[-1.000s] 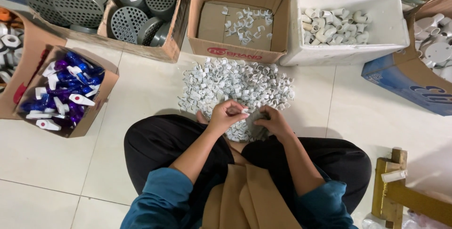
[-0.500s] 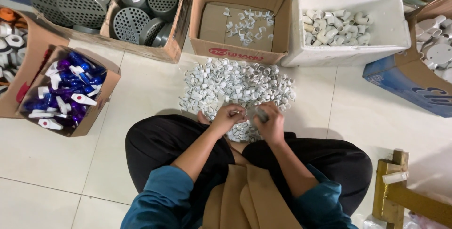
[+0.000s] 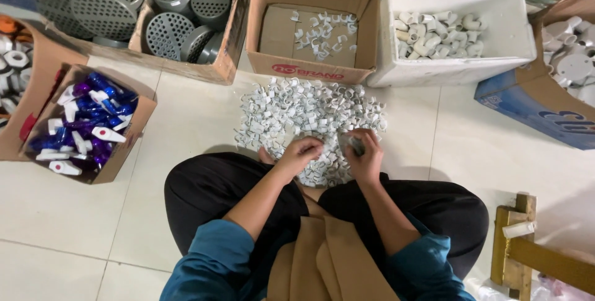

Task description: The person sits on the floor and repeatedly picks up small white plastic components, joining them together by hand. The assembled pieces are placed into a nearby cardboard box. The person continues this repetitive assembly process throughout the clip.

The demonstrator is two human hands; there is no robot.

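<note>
The small white clips (image 3: 310,112) heaped on the floor look like smooth, faintly glossy plastic; the floor (image 3: 186,121) is glazed pale tile, slightly shiny; the open box (image 3: 310,4) is matt brown cardboard; the white tub (image 3: 514,47) looks like rough foam; the grey perforated caps (image 3: 167,31) are dull plastic; the frame (image 3: 527,251) is bare wood.

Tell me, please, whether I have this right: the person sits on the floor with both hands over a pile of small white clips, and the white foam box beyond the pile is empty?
Not quite. The head view shows the white foam box holds small white pipe fittings, so it is not empty. The rest stands: the left hand and right hand are over the pile of small white clips on the floor.
</note>
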